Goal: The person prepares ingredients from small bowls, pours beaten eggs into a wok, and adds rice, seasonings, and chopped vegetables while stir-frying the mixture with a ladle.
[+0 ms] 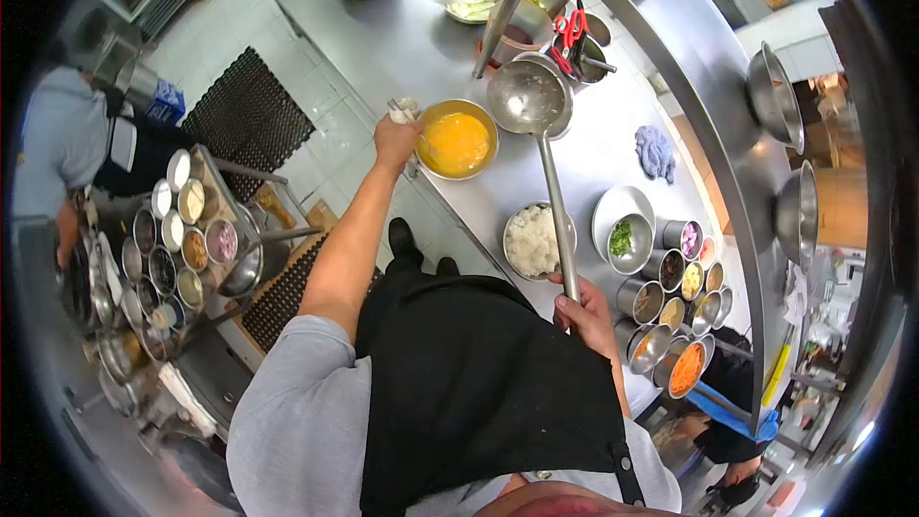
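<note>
My right hand (pixel 588 314) is closed around the end of a ladle's long handle. The wide metal head of the ladle (pixel 526 96) hangs over the counter, right of a metal bowl of beaten egg (pixel 457 139). At that bowl's left rim is my left hand (pixel 394 141), its fingers closed. A crumpled whitish thing (pixel 404 110) shows at those fingers, and a thin metal utensil seems to reach from them into the egg; its kind is unclear. Beside the ladle handle stands a bowl of white rice (pixel 536 241).
Chopped greens fill a small bowl (pixel 630 243) on a white plate. Several metal tins of cut ingredients (pixel 672 270) stand right. Red-handled scissors (pixel 571 29) sit in a container, and a grey cloth (pixel 655 153) lies behind. A metal shelf post (pixel 507 10) rises ahead. Another person (pixel 67 124) is at left.
</note>
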Available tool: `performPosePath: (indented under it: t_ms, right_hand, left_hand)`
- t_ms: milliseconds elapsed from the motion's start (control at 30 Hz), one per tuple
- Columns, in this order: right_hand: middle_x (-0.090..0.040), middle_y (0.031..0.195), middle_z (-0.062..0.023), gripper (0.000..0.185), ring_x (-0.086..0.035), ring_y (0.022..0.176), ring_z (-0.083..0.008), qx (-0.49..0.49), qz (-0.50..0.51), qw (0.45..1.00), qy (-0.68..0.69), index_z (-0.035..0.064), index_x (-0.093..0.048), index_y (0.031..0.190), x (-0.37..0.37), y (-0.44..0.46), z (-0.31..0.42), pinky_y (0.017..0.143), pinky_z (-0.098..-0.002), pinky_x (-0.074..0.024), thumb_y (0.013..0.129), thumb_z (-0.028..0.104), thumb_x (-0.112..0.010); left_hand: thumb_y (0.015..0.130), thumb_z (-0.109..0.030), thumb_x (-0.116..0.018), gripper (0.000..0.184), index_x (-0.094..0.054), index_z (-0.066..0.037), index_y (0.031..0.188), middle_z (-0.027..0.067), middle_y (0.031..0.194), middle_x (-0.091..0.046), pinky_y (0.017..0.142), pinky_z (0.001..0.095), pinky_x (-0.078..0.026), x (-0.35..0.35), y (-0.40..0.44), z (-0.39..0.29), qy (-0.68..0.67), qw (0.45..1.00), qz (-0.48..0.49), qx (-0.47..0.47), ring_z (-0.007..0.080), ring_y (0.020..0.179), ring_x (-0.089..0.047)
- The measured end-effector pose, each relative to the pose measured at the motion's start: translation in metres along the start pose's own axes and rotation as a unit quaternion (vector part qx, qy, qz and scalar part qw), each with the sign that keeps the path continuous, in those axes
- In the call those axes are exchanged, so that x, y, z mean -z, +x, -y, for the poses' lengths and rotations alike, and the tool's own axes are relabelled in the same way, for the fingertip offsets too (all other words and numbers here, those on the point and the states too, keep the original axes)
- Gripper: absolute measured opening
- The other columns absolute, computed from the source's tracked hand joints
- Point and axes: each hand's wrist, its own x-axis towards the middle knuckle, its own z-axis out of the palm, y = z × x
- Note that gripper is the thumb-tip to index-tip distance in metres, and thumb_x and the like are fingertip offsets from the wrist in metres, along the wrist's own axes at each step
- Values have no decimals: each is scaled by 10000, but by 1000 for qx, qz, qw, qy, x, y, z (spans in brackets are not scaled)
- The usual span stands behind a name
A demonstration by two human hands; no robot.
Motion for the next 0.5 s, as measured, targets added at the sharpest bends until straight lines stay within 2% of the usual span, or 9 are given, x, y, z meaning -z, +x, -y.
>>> performPosePath:
  t_ms: [100,167,300,367,433,500]
  right_hand:
    - [-529,675,37,445,-477,564,-65,-6,31,999,-34,-21,-581,1321,5,2,1,541,-236,-382,928,159,-686]
    - [-531,677,32,469,-475,564,-66,-8,32,994,-108,-26,-567,1344,-1,7,2,537,-244,-382,931,163,-686]
    - [-530,669,27,471,-477,549,-72,6,68,985,-156,-29,-560,1352,-25,27,-4,518,-251,-380,937,158,-681]
    - [-521,657,23,406,-468,531,-83,26,82,976,-198,-31,-582,1284,-42,38,-5,499,-257,-379,945,171,-678]
    - [-529,643,14,243,-469,517,-88,24,135,961,-240,-5,-607,1111,-69,43,4,490,-261,-386,961,176,-670]
    - [-531,639,13,215,-481,523,-88,-6,204,942,-268,2,-611,1095,-95,51,5,488,-266,-387,967,165,-666]
  left_hand:
    - [728,-92,-748,381,-703,15,1090,144,1032,-750,837,367,-549,10,-22,8,-25,996,-89,-12,256,924,-717]
    - [726,-87,-743,375,-704,13,1086,140,1029,-751,838,367,-549,27,-39,15,-42,988,-145,-18,253,922,-717]
    - [722,-84,-747,370,-705,10,1077,128,1017,-751,830,367,-548,93,-75,41,-98,964,-245,-10,243,913,-718]
    - [721,-84,-750,370,-705,9,1077,128,1016,-750,824,364,-548,139,-97,58,-124,949,-289,-20,237,908,-717]
    - [719,-82,-754,357,-705,10,1060,125,987,-750,804,352,-546,189,-131,74,-188,924,-331,-35,226,884,-717]
    - [719,-62,-750,331,-704,15,1037,127,959,-750,794,345,-545,246,-172,94,-186,894,-407,-23,214,861,-716]
